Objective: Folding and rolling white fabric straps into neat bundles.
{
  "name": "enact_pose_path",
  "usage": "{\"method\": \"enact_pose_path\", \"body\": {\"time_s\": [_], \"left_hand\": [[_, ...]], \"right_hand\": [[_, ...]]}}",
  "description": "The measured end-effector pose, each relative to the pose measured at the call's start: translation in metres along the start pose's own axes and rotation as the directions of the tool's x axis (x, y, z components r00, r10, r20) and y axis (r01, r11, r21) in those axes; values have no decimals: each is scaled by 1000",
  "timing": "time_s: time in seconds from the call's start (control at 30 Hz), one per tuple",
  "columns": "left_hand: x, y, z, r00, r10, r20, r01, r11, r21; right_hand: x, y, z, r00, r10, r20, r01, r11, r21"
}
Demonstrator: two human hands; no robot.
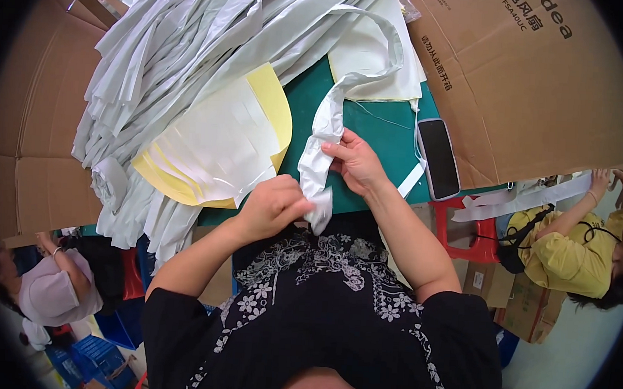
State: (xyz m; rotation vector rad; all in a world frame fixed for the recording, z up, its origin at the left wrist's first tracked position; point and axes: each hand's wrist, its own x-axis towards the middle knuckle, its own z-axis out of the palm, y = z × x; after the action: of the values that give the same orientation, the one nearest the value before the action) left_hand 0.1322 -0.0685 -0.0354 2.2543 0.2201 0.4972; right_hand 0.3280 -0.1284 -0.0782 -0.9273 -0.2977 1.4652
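A long white fabric-like strip (pixel 325 129) runs from the far side of the table down to its near edge, crumpled along its lower part. My left hand (pixel 276 208) is closed, its fingers gripping the strip close to its near end, which hangs at the table edge above my lap. Higher up, my right hand (pixel 358 163) pinches the same strip, thumb on top and fingers partly hidden behind it. Beside my left hand lie sheets with white strips on yellow backing (pixel 218 142). At the far side, another stack of white sheets (pixel 376 63) lies under the strip's curve.
A large heap of long white strips (pixel 185 44) covers the table's left and far side. A phone (pixel 438 159) lies at the right on the green tabletop (pixel 393 139). Cardboard (pixel 518 86) stands along the right, more (pixel 39 106) at the left. Two people sit nearby, one each side.
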Motion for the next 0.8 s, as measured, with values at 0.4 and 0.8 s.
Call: {"method": "enact_pose_path", "body": {"time_s": [0.4,0.8], "left_hand": [[24,3,21,758,-652,-21,573,681,-455],[45,-4,9,534,-777,333,843,463,-273]], "right_hand": [[-14,5,-8,906,-424,13,351,733,-583],[-41,-31,-19,800,-263,539,598,281,-751]]}}
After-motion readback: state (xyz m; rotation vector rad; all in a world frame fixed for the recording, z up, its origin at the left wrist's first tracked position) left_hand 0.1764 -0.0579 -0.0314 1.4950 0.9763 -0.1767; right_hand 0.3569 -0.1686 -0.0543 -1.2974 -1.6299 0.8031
